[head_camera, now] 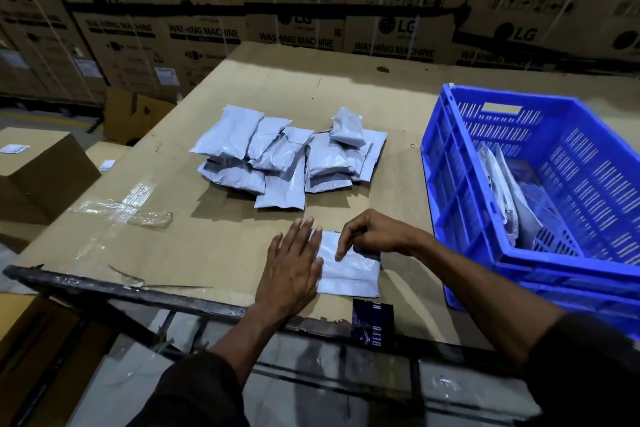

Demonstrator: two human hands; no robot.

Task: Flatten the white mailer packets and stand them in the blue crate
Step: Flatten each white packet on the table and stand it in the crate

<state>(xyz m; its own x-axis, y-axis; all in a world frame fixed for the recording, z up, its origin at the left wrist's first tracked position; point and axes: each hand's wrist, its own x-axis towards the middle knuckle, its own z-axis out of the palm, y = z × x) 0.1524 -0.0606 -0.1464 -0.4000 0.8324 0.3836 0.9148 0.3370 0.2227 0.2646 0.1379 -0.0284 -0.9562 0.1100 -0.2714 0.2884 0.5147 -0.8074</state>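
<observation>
While the packet lies flat near the front edge of the tabletop, both hands are on it.

Packet in work: one white mailer packet [349,270] sits close to the front edge, a little right of the middle. It looks nearly square, so I cannot tell its long side.

Left hand: the left hand [294,263] lies palm down on the packet's left part, fingers straight and a little spread, pressing it flat.

Right hand: the right hand [372,236] comes in from the crate side. Its fingers are curled, and one fingertip pokes down on the packet's middle. It holds nothing.

Which way next: the blue crate [460,184] stands at the right edge of the tabletop. The right hand is nearer to it, so I think that hand would carry the packet over.

Crate: a few white packets [509,198] already stand inside, leaning by the near wall.

Pile: many more mailer packets [284,159] lie heaped in the middle of the tabletop, beyond the hands. Most of the job looks still to do.

Tabletop: brown cardboard sheet [207,236] with clear tape stuck on its left part; a small dark card [372,322] hangs over the front edge.

Room: tall stacks of washing machine boxes [391,31] stand behind the far edge.
</observation>
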